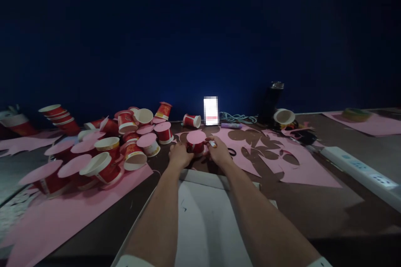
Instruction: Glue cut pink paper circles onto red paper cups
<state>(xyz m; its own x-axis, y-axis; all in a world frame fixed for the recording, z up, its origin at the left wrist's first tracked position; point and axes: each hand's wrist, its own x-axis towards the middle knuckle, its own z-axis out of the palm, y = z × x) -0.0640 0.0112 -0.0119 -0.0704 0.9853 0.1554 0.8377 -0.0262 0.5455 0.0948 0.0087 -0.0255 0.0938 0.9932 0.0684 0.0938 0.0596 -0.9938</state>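
A red paper cup (196,147) stands upside down on the table in front of me, a round pink paper disc (196,137) lying on its upturned base. My left hand (181,155) is closed against the cup's left side, fingertips partly hidden. On the other side, my right hand (218,150) has its fingers near the cup's right side and grips a slim white pen-like stick (212,144) with an orange band. Whether the right fingertips press on the cup, I cannot tell. Just before the hands lies a white board or box (203,217).
Many red cups with pink discs crowd the left, one of them a tipped cup (135,156). Cut pink paper (307,167) with round holes spreads right. A lit phone (211,110), purple tube (231,125), dark bottle (271,102) and white power strip (360,175) surround the workspace.
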